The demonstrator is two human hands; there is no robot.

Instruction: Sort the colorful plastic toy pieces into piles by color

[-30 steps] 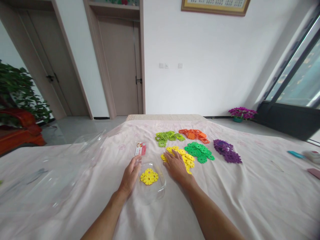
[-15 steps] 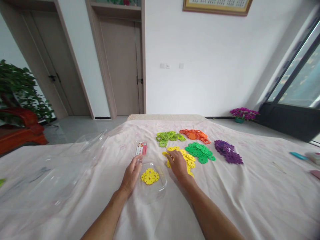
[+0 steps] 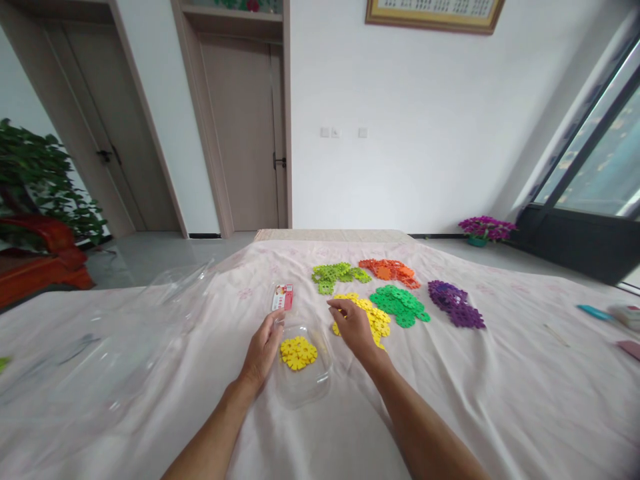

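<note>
My left hand [image 3: 263,343] is closed on the upper left rim of a clear plastic container [image 3: 307,393]. Inside the container lies a small heap of yellow flower-shaped plastic pieces [image 3: 299,353]. My right hand [image 3: 354,323] is over the left side of a larger yellow pile [image 3: 377,319], partly hiding it. Its thumb and forefinger are apart, and no piece shows between them. A green pile [image 3: 400,305] of similar pieces lies just right of the yellow one.
Behind lie a lime-green pile [image 3: 337,273] and an orange pile [image 3: 393,272]; a purple pile [image 3: 455,305] is at right. A red and white card [image 3: 283,297] lies beyond my left hand. Crumpled clear plastic [image 3: 115,353] spreads over the left of the pale tablecloth [image 3: 525,400].
More yellow pieces lie in the container than before. The yellow piece that was at my right fingertips is gone from there. My left hand stays on the rim.
</note>
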